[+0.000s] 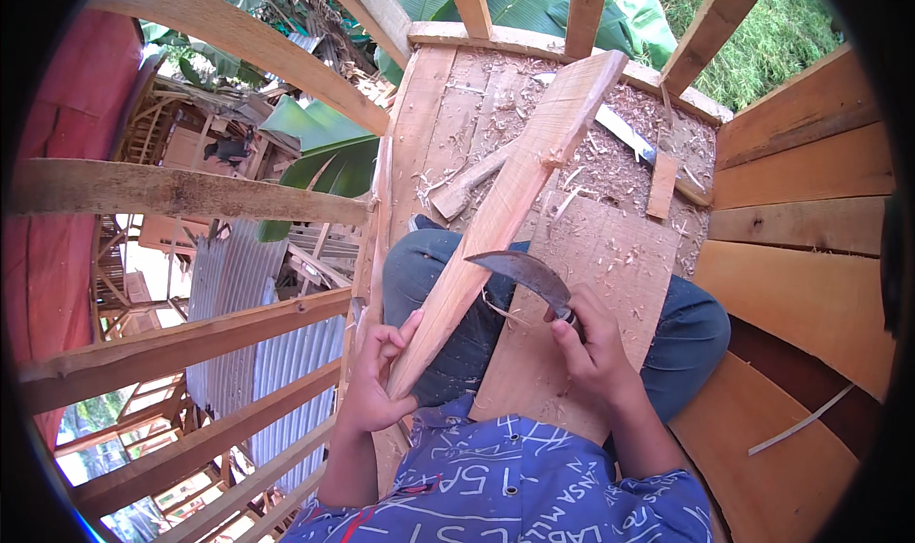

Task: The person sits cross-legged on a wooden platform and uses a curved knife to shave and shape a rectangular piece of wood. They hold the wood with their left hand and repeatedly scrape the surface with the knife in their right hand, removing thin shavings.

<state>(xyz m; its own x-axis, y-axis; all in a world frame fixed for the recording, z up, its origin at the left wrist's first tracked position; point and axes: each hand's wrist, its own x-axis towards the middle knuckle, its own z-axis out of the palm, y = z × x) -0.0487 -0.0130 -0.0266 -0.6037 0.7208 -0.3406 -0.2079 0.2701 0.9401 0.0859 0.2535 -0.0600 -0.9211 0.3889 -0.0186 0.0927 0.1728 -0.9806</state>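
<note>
Plank (505,195) slants up from the left hand (374,383), which grips its lower end. Right hand (593,348) clasps a curved knife (522,271), blade against the plank's edge. Shavings (610,162) beyond suggest trimming partly done.

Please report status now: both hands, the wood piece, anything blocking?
Left hand grips the long wooden slat at its lower end. Right hand holds curved knife, blade on slat. Nothing blocking.

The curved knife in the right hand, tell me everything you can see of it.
The curved knife has a broad, dark grey metal blade, dull and stained, arching to a point at its left end. The right hand grips its handle, which is mostly hidden. The blade's tip meets the edge of the pale wooden plank, which the left hand steadies.
</note>
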